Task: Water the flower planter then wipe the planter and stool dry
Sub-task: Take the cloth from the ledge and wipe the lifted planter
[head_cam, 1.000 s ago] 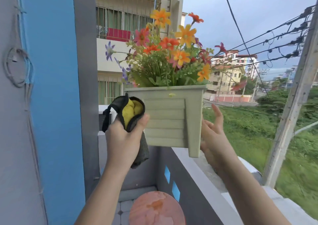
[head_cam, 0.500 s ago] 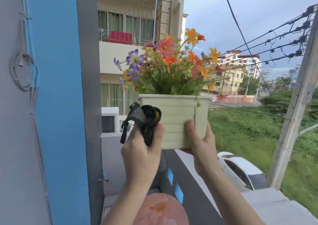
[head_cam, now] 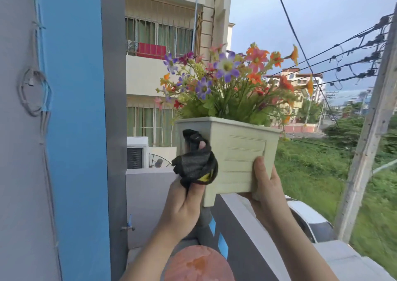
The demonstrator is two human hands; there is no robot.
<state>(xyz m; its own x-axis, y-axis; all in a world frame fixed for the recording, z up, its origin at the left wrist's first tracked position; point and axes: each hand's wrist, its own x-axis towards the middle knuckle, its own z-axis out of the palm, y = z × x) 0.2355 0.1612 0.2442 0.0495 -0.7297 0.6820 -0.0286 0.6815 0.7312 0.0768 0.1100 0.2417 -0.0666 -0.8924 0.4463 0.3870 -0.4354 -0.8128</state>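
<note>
A pale green square planter (head_cam: 238,151) full of colourful artificial flowers (head_cam: 227,81) is held up in the air above the balcony wall. My right hand (head_cam: 265,186) grips its lower right corner from beneath, thumb on the front face. My left hand (head_cam: 184,203) grips a bunched dark grey and yellow cloth (head_cam: 196,162) and presses it against the planter's left side. The round pink stool seat (head_cam: 199,263) shows at the bottom edge, below my arms.
A grey balcony wall (head_cam: 247,227) with blue insets runs from centre to lower right. A blue and grey pillar (head_cam: 75,130) stands at left, with a small tap (head_cam: 129,227) near its foot. A white car (head_cam: 309,218), a utility pole (head_cam: 369,141) and wires lie beyond the wall.
The planter has turned so a corner faces me. My right hand went from open beside it to gripping its lower right corner. My left hand brought the cloth onto the planter's left side.
</note>
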